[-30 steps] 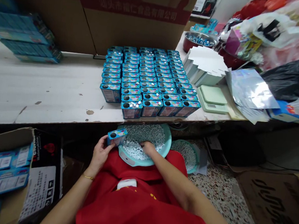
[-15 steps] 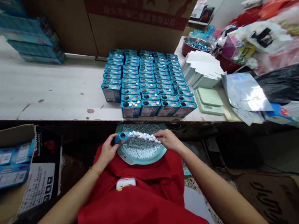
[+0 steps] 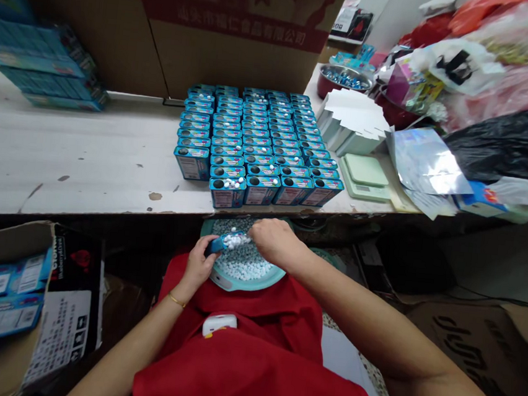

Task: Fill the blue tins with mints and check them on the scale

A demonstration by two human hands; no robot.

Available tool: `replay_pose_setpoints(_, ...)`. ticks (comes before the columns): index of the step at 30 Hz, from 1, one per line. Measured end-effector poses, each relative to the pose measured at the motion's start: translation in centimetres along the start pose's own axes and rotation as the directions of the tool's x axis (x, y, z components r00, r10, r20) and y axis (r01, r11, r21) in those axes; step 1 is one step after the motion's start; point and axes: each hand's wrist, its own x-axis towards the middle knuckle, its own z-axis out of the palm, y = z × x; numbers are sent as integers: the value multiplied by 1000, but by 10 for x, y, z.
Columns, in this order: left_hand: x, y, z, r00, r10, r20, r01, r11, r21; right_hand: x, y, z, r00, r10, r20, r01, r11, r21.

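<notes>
My left hand (image 3: pixel 199 264) grips a small blue tin (image 3: pixel 223 242) over a teal bowl (image 3: pixel 239 281) of white candies that rests on my red-aproned lap. White candies lie heaped on top of the tin. My right hand (image 3: pixel 273 241) is curled over the tin's right end, fingers pressed on those candies. On the white table above stand several rows of the same blue tins (image 3: pixel 255 142), each with a round hole on top; the front left one (image 3: pixel 227 189) has candies piled on it.
An open carton (image 3: pixel 25 299) with blue packets sits at my lower left. Flat blue boxes (image 3: pixel 47 71) are stacked at the table's back left, a big brown carton (image 3: pixel 234 27) behind. White folded cartons (image 3: pixel 353 122), a green scale (image 3: pixel 366 173), foil bags and plastic bags crowd the right.
My right hand rose from the bowl with candies, spread them along the tin, then slid left over it. The left hand tilted the tin and kept hold of it.
</notes>
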Motion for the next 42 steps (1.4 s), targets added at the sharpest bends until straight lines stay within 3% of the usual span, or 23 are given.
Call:
replay_pose_setpoints(3, 0, -4, -2, 999, -42, -16, 41, 999, -21, -7, 4, -2, 1000, -12, -22, 11, 1000, -9)
replay_pose_setpoints(6, -2, -10, -8, 995, -92, -36, 90, 995, -51, -16, 28, 11, 999, 41, -28, -41, 999, 24)
replay_pose_setpoints(9, -5, -18, -16, 993, -99, -70, 92, 991, -96, -13, 58, 49, 990, 135, -27, -132, 985, 108)
replay_pose_setpoints(11, -8, -22, -21, 993, -86, -84, 76, 989, -124, -3, 66, 85, 967, 251, 48, -255, 952, 171)
replay_pose_setpoints(13, -10, -26, -27, 992, -85, -97, 72, 988, -138, 13, 60, 123, 933, 338, 125, -358, 909, 212)
replay_pose_setpoints(17, -15, -31, -36, 978, -141, -155, 116, 980, -160, 49, 19, 180, 923, 333, 194, -379, 873, 306)
replay_pose_setpoints(19, -16, -33, -40, 969, -170, -180, 140, 976, -165, 63, 4, 195, 931, 304, 204, -362, 850, 382)
replay_pose_setpoints(22, -16, -31, -44, 962, -202, -185, 165, 966, -198, 70, 7, 204, 945, 261, 200, -327, 807, 493)
replay_pose_setpoints(27, -13, -24, -44, 957, -214, -195, 171, 962, -213, 46, 46, 188, 966, 207, 157, -259, 743, 617)
replay_pose_setpoints(31, -11, -23, -32, 962, -200, -184, 166, 969, -182, 15, 66, 143, 988, 152, 12, -113, 675, 729)
replay_pose_setpoints(33, -10, -20, -24, 972, -173, -158, 152, 979, -136, 3, 66, 114, 989, 117, -85, -20, 690, 723)
replay_pose_setpoints(35, -10, -13, -17, 984, -129, -122, 118, 989, -93, -5, 59, 85, 987, 76, -140, 29, 780, 626)
replay_pose_setpoints(38, -10, 1, -11, 994, -65, -89, 61, 997, -49, -11, 38, 47, 992, 33, -120, 12, 935, 355)
replay_pose_setpoints(42, -11, 11, -10, 997, -19, -69, 17, 999, -34, -14, 6, 11, 999, 10, -53, -7, 998, 61)
